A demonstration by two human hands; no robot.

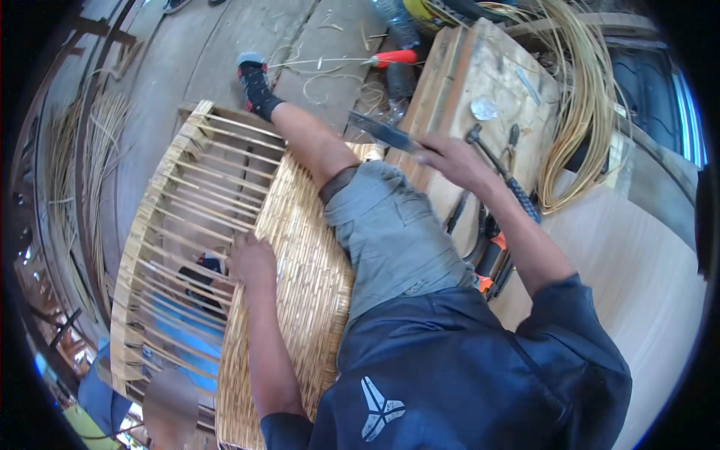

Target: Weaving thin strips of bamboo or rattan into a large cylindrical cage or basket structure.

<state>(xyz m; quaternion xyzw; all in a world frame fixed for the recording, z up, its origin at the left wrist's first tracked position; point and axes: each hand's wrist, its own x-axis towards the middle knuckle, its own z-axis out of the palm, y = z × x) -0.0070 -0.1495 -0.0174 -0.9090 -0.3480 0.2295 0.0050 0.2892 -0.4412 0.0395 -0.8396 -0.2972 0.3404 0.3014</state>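
A partly woven rattan piece (307,247) lies across my lap area, its dense tan weave on the right and bare cross rods (195,217) running to a curved wrapped rail (142,232) on the left. My left hand (253,260) rests at the border of the weave, fingers curled over its edge and the rods. My right hand (456,162) is raised above my knee, closed around the end of a flat, dark metal blade (382,131) that points up and left. The blade is apart from the weave.
To the right, a wooden block (499,82) carries pliers (512,142) and a hammer-like tool (499,165). A coil of rattan strands (577,127) hangs beside it. A red-handled tool (394,58) lies on the plank floor (225,45). A person (112,397) is at the lower left.
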